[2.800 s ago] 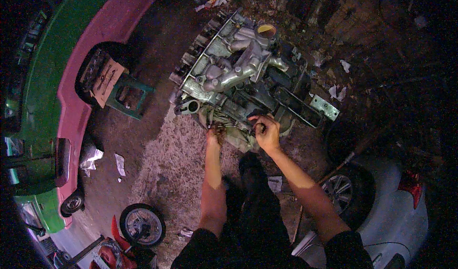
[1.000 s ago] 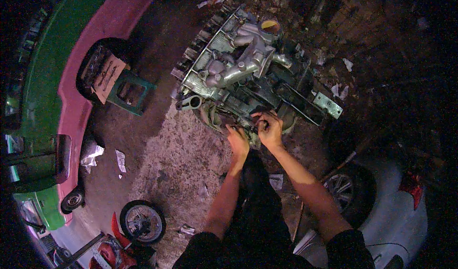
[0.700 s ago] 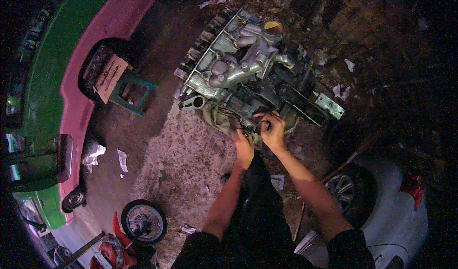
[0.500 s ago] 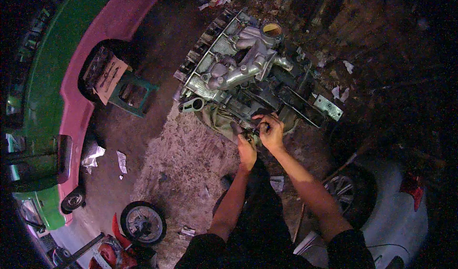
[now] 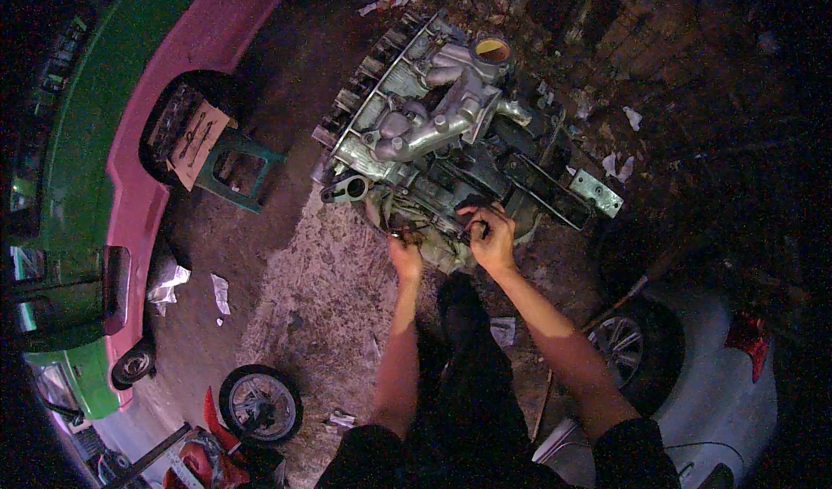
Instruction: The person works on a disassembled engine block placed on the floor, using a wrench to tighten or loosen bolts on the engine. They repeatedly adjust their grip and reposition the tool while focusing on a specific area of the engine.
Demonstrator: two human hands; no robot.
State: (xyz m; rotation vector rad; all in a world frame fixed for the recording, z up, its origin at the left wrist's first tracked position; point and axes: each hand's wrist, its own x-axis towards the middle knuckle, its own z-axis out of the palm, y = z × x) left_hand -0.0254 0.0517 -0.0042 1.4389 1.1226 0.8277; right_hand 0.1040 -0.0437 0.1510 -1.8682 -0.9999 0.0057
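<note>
Engine point(image 5: 444, 127), hands point(image 5: 494, 241) apart at its near edge, right one curled

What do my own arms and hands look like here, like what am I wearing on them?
Your left hand and right hand are bare, with no gloves visible. The forearms are uncovered too, with no watch or band to be seen. Dark, plain-looking sleeves end well above the wrists.

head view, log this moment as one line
left hand: by cloth, grip unclear | right hand: curled at engine's near edge, grip unclear
</note>
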